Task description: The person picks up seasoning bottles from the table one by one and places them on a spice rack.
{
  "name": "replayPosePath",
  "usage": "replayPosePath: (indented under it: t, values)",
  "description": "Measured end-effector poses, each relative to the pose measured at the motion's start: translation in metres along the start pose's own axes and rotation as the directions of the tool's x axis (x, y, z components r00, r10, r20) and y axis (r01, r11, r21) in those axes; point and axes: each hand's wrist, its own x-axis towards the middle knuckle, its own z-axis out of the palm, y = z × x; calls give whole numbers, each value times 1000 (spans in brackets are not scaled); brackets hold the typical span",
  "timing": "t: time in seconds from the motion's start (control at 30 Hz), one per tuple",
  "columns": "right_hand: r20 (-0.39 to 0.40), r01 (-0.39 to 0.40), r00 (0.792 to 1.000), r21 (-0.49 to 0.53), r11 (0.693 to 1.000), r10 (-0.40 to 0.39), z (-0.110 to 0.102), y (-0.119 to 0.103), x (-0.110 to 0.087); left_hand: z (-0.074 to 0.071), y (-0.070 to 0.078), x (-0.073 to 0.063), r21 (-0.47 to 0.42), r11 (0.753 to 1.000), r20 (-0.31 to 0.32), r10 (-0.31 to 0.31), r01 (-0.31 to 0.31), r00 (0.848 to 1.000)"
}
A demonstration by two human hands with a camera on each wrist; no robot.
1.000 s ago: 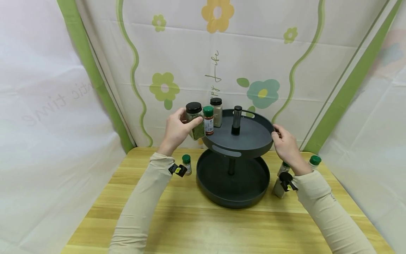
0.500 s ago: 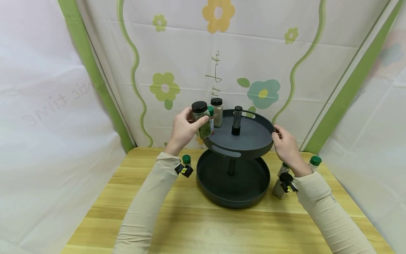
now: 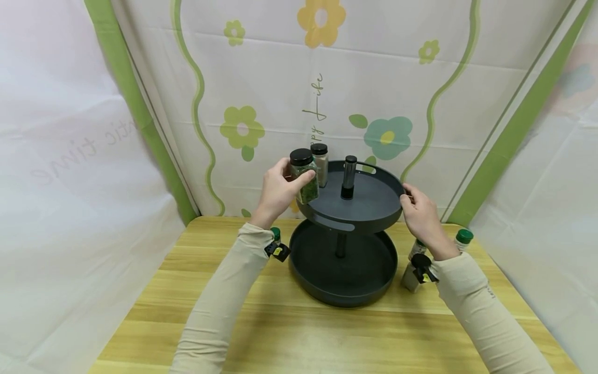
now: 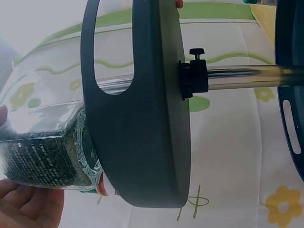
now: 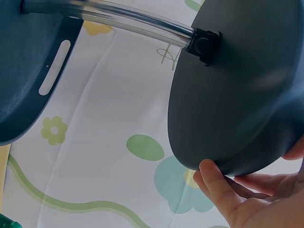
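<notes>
My left hand (image 3: 274,193) grips a clear square spice jar (image 3: 307,188) of dried green herbs with a black lid. In the left wrist view the jar's base (image 4: 84,152) overlaps the upper tray's wall, close to the handle slot. A dark grey two-tier round stand has an upper tray (image 3: 374,200) and a wider lower tray (image 3: 341,299). Just behind the held jar, a black-lidded jar of beige powder (image 3: 322,171) stands on the upper tray. My right hand (image 3: 424,218) holds that tray's right rim, its fingers (image 5: 216,183) against the edge in the right wrist view.
At right on the wooden table (image 3: 196,280) stand a black-lidded jar (image 3: 411,280) and two green-capped jars, one (image 3: 464,238) near the edge. Another green-capped jar (image 3: 276,235) is partly behind my left wrist. A post (image 3: 348,176) rises from the upper tray. Flowered curtains (image 3: 280,78) surround the table.
My left hand has carried the herb jar rightward over the upper tray's left side, and it now covers the small green-capped red spice jar there. The right hand has stayed on the rim.
</notes>
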Motion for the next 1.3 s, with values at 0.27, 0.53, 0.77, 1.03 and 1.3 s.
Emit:
replayPosePath:
  t: [0.27,0.53,0.77,1.03,1.3]
  values:
    - [-6,-1,1000,-1,1000,1,0,1,0,6,0,2,13,1000,3,-4,4,1000]
    - [-12,-3,1000,-7,1000,3,0,2,1,12,0,3,6,1000,7,10,-10,1000]
    - [-17,-7,1000,-7,1000,7,1,2,1,16,-3,3,25,1000,22,7,-7,1000]
    - [-25,-10,1000,-6,1000,10,1,1,0,20,-12,1,27,1000,50,-8,6,999]
    - [-44,6,999,-3,1000,-6,3,-1,-1,25,-17,-2,43,999,55,-21,19,998]
